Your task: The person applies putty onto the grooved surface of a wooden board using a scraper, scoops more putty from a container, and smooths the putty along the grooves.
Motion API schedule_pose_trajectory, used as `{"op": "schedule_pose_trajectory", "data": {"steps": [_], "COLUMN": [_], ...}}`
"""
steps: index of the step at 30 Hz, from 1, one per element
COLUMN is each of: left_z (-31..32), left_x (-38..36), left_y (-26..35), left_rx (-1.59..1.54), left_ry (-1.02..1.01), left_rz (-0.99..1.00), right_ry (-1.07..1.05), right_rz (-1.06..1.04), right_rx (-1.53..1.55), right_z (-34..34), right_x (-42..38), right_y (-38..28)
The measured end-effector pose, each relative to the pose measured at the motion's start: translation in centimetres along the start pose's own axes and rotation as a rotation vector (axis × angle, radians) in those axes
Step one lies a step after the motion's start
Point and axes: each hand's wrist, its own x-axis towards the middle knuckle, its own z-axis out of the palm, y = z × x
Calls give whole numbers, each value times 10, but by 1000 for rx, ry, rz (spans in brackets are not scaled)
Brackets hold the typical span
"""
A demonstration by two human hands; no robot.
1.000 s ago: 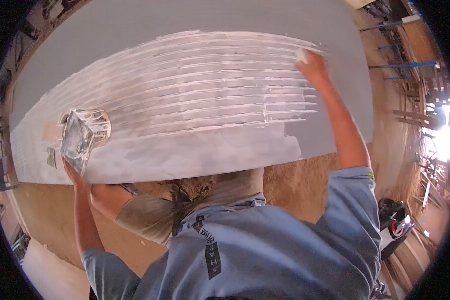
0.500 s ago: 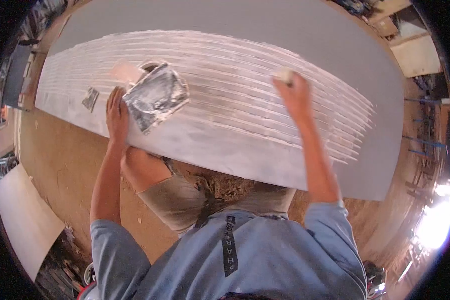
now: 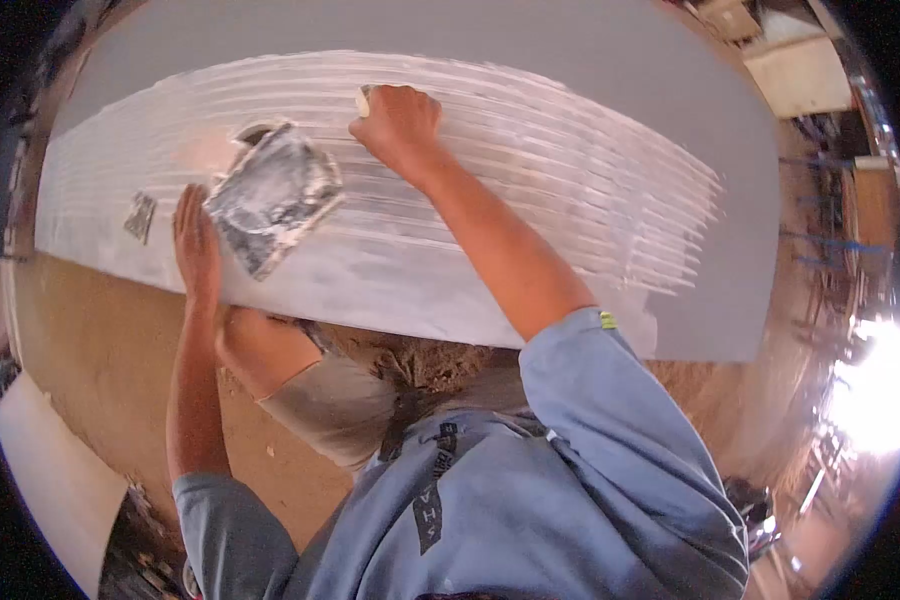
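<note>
My right hand [image 3: 400, 118] is closed around a small pale tool [image 3: 363, 101], mostly hidden by the fingers; its kind I cannot make out. It is over the far part of a large grey board [image 3: 570, 35], where white paste [image 3: 530, 150] lies in long parallel ridges. My left hand [image 3: 196, 235] rests on the board with fingers stretched out, next to a square dark plate [image 3: 275, 195] smeared with white paste. A curved rim [image 3: 253, 133] shows behind the plate. A small dark paste-marked piece [image 3: 140, 218] lies left of that hand.
My knee [image 3: 265, 350] is at the board's near edge, above the brown floor [image 3: 100, 330]. A pale sheet [image 3: 45, 470] is at the lower left. A light-coloured panel [image 3: 798, 78] and clutter stand at the far right, with bright glare below.
My right hand has swept left across the ridged paste with the pale tool, ending nearer the square plate. My left hand stays by the plate. The whole view has shifted slightly.
</note>
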Motion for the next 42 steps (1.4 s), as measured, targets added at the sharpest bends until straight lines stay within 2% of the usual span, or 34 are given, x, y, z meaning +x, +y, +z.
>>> {"op": "schedule_pose_trajectory", "data": {"steps": [3, 4, 6, 9, 11, 15, 18, 20, 22, 24, 27, 29, 31, 33, 34, 35, 37, 38, 39, 42], "left_z": [-3, -4, 3, 1, 8, 13, 18, 18, 20, 22, 24, 27, 21, 7, 0, -5, -5, -5, -5, -6], "left_x": [4, 1, -2, -8, -11, -17, -20, -20, -21, -21, -17, -13, -11, 0, -4, 0, 2, 2, 1, -1], "left_y": [12, 15, -7, -5, -21, -46, -58, -66, -73, -79, -82, -76, -53, 2, 5, 14, 19, 17, 14, 8], "left_rx": [-36, -60, -120, -157, 33, -152, -226, -258, -285, -302, -300, -264, -201, -7, -31, -48, -50, -20, 10, 14], "left_ry": [-6, -6, -14, -47, -57, -66, -77, -82, -81, -81, -68, -50, -37, 7, 40, 37, 63, 54, 42, 46], "left_rz": [-43, -98, -60, -23, 23, -18, -49, -69, -83, -94, -91, -53, -21, -133, -25, -24, -81, -51, -22, -25], "right_ry": [-23, -146, -63, 7, 52, 55, -23, 72, 436, 78, 138, 189, 267, 288, 291, 301, 133, 71, 9, -18], "right_rz": [70, 155, 203, 234, 293, 380, 458, 453, 231, 588, 676, 571, 533, 579, 459, 349, 270, 154, 136, 60], "right_rx": [-140, -154, -212, -274, -288, -277, -262, -434, -482, -382, -503, -670, -391, -143, -20, 96, 136, 237, 202, 97], "right_z": [-45, -66, -92, -127, -147, -186, -204, -209, -209, -267, -290, -285, -267, -233, -189, -149, -110, -90, -76, -15], "right_x": [-31, -42, -71, -106, -126, -156, -169, -184, -221, -235, -251, -251, -228, -199, -180, -166, -128, -110, -92, -44], "right_y": [56, 76, 115, 173, 207, 243, 260, 292, 380, 382, 388, 407, 393, 282, 268, 254, 140, 105, 67, 13]}}
